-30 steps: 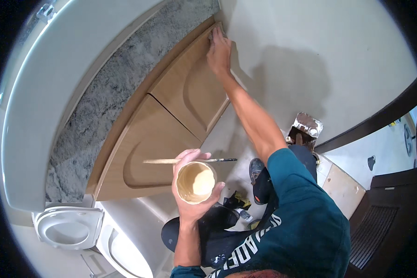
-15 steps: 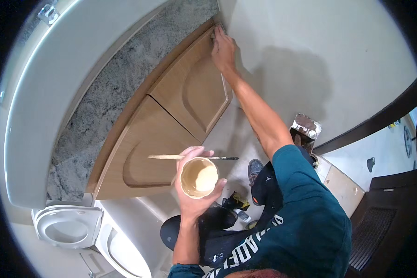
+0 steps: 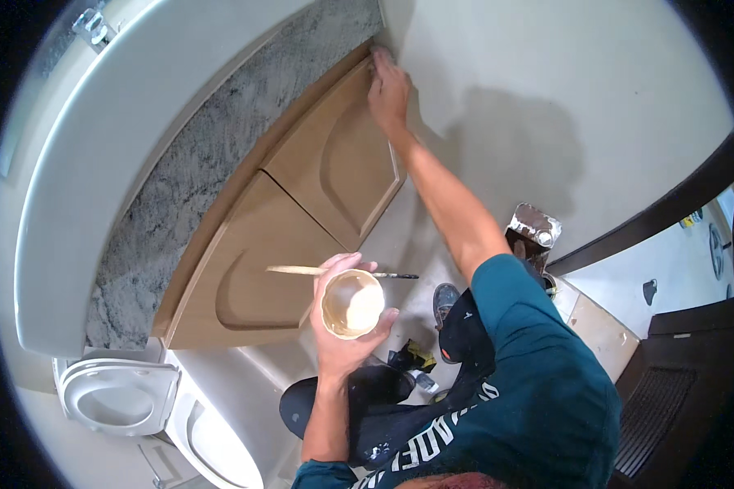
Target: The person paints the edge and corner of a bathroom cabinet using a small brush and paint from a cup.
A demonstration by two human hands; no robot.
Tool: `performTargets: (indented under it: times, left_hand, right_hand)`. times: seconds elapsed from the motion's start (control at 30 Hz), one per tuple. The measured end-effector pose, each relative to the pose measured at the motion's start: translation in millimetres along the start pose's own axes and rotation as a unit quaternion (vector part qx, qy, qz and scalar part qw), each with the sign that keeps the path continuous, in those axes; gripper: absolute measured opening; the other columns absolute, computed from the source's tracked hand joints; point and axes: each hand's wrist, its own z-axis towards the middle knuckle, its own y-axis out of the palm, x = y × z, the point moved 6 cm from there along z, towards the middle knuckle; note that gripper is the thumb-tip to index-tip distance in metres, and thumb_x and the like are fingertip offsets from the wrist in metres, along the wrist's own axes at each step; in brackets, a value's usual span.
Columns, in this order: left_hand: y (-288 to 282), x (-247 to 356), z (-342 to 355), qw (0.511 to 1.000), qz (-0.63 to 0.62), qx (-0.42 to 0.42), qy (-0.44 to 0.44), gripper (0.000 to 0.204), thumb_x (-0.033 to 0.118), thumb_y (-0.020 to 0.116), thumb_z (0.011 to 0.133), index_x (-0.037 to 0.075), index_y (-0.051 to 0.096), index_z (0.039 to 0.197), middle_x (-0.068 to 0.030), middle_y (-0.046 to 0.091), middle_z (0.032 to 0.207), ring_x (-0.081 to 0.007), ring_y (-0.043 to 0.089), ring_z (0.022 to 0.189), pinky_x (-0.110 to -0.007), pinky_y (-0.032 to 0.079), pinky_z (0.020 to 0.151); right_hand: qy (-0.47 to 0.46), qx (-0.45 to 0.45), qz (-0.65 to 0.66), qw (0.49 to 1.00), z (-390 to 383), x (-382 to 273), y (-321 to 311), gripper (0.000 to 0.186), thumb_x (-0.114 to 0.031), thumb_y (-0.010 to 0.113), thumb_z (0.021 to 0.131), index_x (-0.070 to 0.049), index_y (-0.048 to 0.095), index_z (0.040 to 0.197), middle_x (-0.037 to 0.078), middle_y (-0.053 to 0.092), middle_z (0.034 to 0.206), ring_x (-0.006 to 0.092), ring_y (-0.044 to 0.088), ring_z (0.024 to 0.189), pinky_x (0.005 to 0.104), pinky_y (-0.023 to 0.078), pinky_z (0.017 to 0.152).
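My left hand (image 3: 340, 350) is closed around a pale cup (image 3: 352, 304) with cream-coloured stuff inside, and also holds a thin paintbrush (image 3: 294, 270) crosswise behind the cup, its dark tip to the right. My right hand (image 3: 390, 94) reaches up to the top far corner of the upper wooden cabinet door (image 3: 355, 163), fingers pressed together on a small greyish thing that I cannot make out. The lower cabinet door (image 3: 261, 277) has the same curved recessed panel. A wooden strip runs above both doors, beside a grey mottled stone band (image 3: 196, 138).
A white basin edge (image 3: 73, 163) curves along the left. A toilet (image 3: 118, 391) and another white fixture (image 3: 212, 432) are lower left. A smeared metal can (image 3: 538, 220) and dark items (image 3: 408, 359) lie by my feet. A dark door frame (image 3: 628, 236) stands right.
My left hand with cup and brush has risen slightly in the picture. My right hand has shifted a little to and fro at the door's top corner, staying there.
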Motion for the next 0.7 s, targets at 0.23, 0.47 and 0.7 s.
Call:
performTargets:
  times: [0.23,0.47,0.7]
  left_hand:
    - [-2.8,0.0,-2.0,1.000,0.012,0.002,-0.009,0.083,0.011,0.090,0.070,0.000,0.051,0.143,-0.0119,0.056,0.137,-0.0255,0.065,0.119,-0.041,0.046,0.108]
    - [13.7,-2.0,4.0,1.000,0.018,-0.019,0.014,0.078,0.010,0.090,0.071,-0.001,0.053,0.139,-0.0108,0.059,0.135,-0.0233,0.065,0.118,-0.039,0.048,0.107]
    - [0.7,5.1,1.8,1.000,0.015,-0.010,0.008,0.067,0.016,0.091,0.070,-0.001,0.062,0.128,-0.0130,0.060,0.130,-0.0250,0.059,0.123,-0.038,0.046,0.108]
  right_hand:
    - [0.085,-0.003,-0.016,0.996,-60.4,-14.4,2.4,0.040,-0.002,0.058,0.095,-0.004,0.068,0.134,0.019,0.068,0.132,0.0354,0.067,0.119,0.0415,0.052,0.102]
    - [0.037,-0.020,-0.062,0.997,-44.3,17.6,-32.0,0.026,-0.009,0.064,0.092,-0.005,0.076,0.115,0.018,0.073,0.119,0.0395,0.071,0.101,0.0426,0.056,0.089]
    - [0.143,-0.463,0.072,0.872,-84.9,-32.0,-73.0,0.024,-0.019,0.069,0.094,-0.001,0.077,0.109,0.008,0.077,0.088,0.0174,0.071,0.080,0.0342,0.057,0.079]
